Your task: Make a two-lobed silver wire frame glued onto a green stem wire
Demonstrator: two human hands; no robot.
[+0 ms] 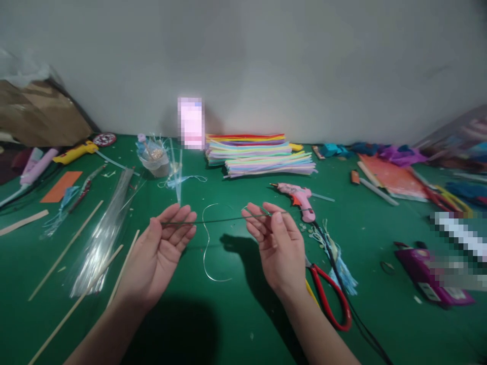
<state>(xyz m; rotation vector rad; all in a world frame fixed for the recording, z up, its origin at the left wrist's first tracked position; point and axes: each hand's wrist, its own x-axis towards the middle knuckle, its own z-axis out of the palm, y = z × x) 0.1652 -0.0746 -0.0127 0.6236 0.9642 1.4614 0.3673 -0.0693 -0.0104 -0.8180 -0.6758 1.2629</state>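
A thin dark green wire is stretched nearly level between my two hands, above the green tabletop. My left hand pinches its left end between thumb and fingers, palm up. Near the other end, my right hand grips it with thumb and forefinger, and a short length sticks out past the thumb. A fine silvery strand curves in an S shape below the wire; its upper end runs toward my right fingers, and I cannot tell whether it is held there.
A pink glue gun and red-handled pliers lie right. Pipe cleaner bundles and a plastic cup stand along the back. Clear strips and wooden sticks lie left. A purple packet is far right.
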